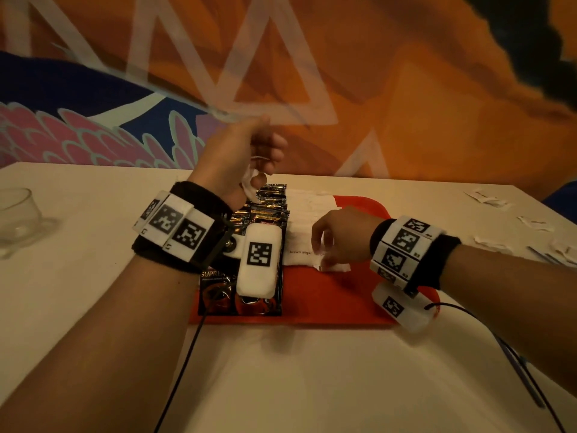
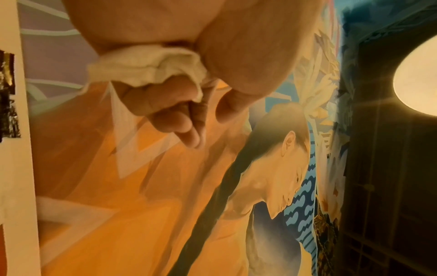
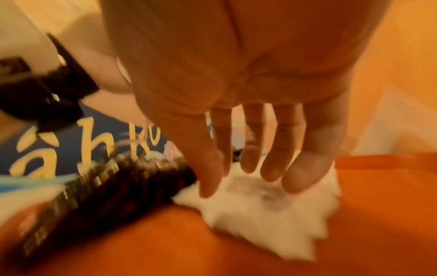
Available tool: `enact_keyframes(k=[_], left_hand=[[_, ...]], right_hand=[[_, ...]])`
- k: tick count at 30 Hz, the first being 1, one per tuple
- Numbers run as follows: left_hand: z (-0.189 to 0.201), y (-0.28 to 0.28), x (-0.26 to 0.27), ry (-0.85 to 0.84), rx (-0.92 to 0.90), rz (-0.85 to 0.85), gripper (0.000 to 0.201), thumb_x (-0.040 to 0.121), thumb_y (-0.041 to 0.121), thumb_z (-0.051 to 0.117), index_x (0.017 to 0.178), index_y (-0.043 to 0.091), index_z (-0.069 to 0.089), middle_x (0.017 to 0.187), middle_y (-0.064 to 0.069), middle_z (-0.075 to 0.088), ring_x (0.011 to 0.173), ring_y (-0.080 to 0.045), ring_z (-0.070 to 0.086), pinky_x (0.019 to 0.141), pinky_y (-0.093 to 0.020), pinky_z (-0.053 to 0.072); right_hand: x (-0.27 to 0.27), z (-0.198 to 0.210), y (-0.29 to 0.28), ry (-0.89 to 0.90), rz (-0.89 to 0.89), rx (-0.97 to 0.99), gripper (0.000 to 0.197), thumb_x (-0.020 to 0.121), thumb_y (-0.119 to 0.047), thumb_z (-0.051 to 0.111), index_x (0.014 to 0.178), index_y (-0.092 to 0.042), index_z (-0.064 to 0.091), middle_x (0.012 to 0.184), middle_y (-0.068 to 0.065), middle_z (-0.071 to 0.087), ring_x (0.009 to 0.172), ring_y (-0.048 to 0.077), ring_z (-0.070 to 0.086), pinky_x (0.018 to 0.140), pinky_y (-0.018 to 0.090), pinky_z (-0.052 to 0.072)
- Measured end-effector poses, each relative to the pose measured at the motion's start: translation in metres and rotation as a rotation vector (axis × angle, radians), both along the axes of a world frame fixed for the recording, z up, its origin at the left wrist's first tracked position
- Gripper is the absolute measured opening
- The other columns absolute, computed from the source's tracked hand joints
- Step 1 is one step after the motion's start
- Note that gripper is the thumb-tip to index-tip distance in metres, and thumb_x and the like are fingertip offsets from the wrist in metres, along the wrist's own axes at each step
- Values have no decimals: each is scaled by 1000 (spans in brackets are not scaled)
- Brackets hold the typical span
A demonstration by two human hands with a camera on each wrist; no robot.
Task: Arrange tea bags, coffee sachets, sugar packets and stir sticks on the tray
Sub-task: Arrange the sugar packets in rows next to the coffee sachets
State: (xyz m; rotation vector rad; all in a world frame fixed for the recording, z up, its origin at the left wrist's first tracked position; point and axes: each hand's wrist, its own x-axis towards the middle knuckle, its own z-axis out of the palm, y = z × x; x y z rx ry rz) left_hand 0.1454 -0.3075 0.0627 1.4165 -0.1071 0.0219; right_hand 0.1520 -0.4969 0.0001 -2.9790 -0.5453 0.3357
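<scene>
A red tray (image 1: 343, 301) lies on the white table. Black coffee sachets (image 1: 268, 207) (image 3: 106, 186) overlap in a row along its left side. White sugar packets (image 1: 306, 210) run in a row beside them. My left hand (image 1: 262, 151) (image 2: 179, 119) is raised above the far end of the sachets and grips a small bunch of white packets (image 1: 249, 182) (image 2: 146, 63) in curled fingers. My right hand (image 1: 331, 242) (image 3: 250, 179) reaches down at the near end of the sugar row. Its straight fingertips touch the nearest white packet (image 1: 334, 267) (image 3: 260, 205) on the tray.
An empty glass cup (image 1: 15, 214) stands at the table's left edge. Several loose white packets (image 1: 487, 198) lie scattered at the far right. A thin blue stick (image 1: 524, 376) lies near the right front, beside a black cable. A painted wall rises behind the table.
</scene>
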Motion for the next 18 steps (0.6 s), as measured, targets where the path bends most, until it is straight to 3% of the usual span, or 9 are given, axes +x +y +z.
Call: enact_keyframes(k=[2,4,8,10,12,16,18], left_hand=[[0,2,1,51,-79,-44,39,101,38,45,82,10,64,70,-1,58,54,-9,47,41,-18,31],[1,2,2,81,-148,-51,41,101,37,43,80,9,63,71,-2,57,56,-10,46,43,-18,33],[4,1,1,116,-299,-26,33,99,29,43,81,7,61,78,-6,57,64,-14,52,54,-22,42],[4,2,1,146,-417,-86,26,94,18,42,95,2,62,97,-13,57,82,-24,60,64,-28,50],[4,4,-1,189,-516,-155,32,90,12,39,114,3,58,115,-18,55,101,-33,61,72,-34,58],[5,4,-3,183,-564,-207,41,69,5,39,108,5,52,114,-17,52,90,-35,61,74,-37,56],[5,3,-2,171,-540,-225,42,64,0,35,102,5,52,115,-17,48,97,-35,57,78,-38,51]], right_hand=[[-4,16,6,-104,-22,178,18,77,-38,80,88,-29,68,91,-9,68,79,6,60,63,22,46],[-10,35,15,-226,-27,485,17,77,-37,81,81,-27,68,81,-8,69,72,3,61,65,22,50],[-23,63,36,-369,48,900,27,71,-38,85,84,-19,69,74,-8,68,61,-2,60,58,18,50],[-23,63,45,-425,77,961,30,68,-34,88,84,-16,70,75,-10,70,64,-1,64,61,18,53],[-19,58,52,-460,87,958,29,67,-29,89,84,-16,70,76,-12,69,68,1,65,65,19,54],[-5,47,55,-433,28,988,24,73,-24,86,89,-24,67,81,-11,66,71,2,63,64,11,49],[2,43,54,-413,-4,1018,23,75,-20,83,83,-28,64,80,-8,65,73,6,62,65,16,50]])
